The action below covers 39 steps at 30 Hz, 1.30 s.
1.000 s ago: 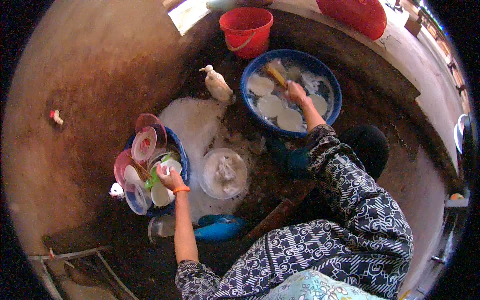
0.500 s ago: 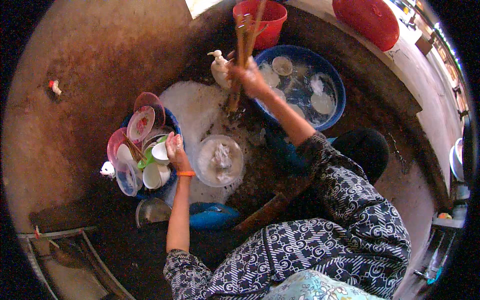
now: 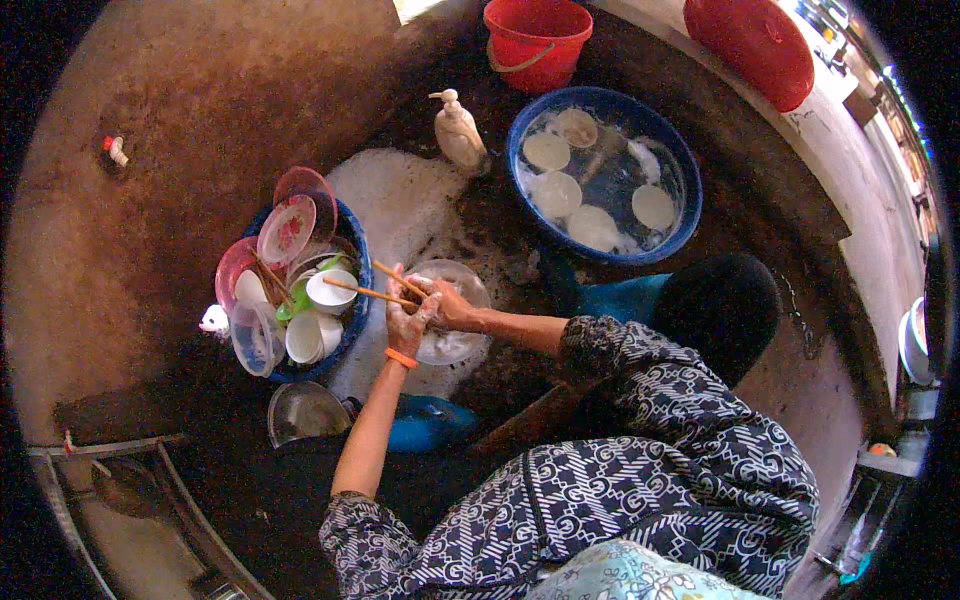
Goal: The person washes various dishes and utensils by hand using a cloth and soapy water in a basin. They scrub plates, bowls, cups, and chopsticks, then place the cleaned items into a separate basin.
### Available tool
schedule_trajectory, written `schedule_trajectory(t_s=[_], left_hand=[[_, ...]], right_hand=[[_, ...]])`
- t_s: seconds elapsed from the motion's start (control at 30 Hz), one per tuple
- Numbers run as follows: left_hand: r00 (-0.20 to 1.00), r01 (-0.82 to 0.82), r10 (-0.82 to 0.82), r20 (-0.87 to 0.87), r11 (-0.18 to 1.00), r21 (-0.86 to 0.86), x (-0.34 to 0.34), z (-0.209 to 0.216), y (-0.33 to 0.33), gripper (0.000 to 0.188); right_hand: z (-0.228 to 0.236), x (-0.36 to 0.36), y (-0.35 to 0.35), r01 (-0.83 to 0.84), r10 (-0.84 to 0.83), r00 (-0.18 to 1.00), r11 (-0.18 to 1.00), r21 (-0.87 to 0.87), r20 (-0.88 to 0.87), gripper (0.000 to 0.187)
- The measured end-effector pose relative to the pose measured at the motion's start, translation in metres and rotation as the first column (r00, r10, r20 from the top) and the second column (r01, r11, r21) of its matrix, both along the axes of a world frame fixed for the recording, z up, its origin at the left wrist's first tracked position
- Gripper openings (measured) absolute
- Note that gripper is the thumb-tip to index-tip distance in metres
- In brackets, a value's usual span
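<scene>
Both my hands meet over a clear round basin (image 3: 465, 285) that had suds in it. My left hand (image 3: 406, 322) and my right hand (image 3: 455, 306) are closed round wooden chopsticks (image 3: 365, 291). Two of the sticks point out to the left, their tips by a white bowl (image 3: 333, 291); the rest are hidden in my hands. Just left stands a blue tub (image 3: 357, 255) heaped with white bowls, pink plates (image 3: 290, 229), a clear plastic container (image 3: 250, 340) and green-handled utensils.
A pump bottle (image 3: 459, 130) stands beyond the foam (image 3: 385, 195). At the far right a blue tub (image 3: 690, 200) holds water and several bowls, with a red bucket (image 3: 540, 45) behind it. A metal bowl (image 3: 303, 414) lies near my left forearm.
My right hand has brought the chopsticks down and left from beside the pump bottle to over the clear basin. My left hand has moved right from the white bowls to meet it.
</scene>
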State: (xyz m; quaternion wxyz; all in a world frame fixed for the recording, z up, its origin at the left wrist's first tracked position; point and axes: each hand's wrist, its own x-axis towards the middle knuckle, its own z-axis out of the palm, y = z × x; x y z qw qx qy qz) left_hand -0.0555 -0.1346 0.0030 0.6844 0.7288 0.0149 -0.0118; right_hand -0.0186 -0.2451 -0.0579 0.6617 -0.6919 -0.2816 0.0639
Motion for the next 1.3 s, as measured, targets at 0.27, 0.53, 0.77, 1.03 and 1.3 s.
schedule_trajectory(t_s=[0.27,0.53,0.77,1.03,1.3], left_hand=[[0.919,-0.169,0.129,0.373,0.983,0.077,0.022,0.046,-0.006,0.090],[0.952,-0.162,0.073,0.298,0.944,0.289,0.008,0.021,0.001,0.083],[0.959,-0.161,0.110,0.262,0.970,0.183,0.010,0.014,0.008,0.096],[0.987,-0.012,-0.015,0.157,0.985,0.174,-0.009,-0.008,0.014,0.104],[0.994,-0.094,0.072,0.084,0.955,0.282,-0.001,-0.143,0.092,0.054]], right_hand=[[0.073,0.011,0.017,0.153,-0.151,0.988,0.942,0.299,-0.032,0.041],[0.064,0.014,0.000,0.050,-0.050,0.999,0.993,0.111,-0.007,0.037],[0.056,0.012,0.014,0.187,-0.060,0.923,0.932,0.309,-0.380,0.034],[0.070,0.045,0.022,0.174,-0.112,0.950,0.965,0.197,-0.291,0.025],[0.077,0.021,0.031,-0.102,0.124,0.959,0.990,0.099,-0.256,0.086]])
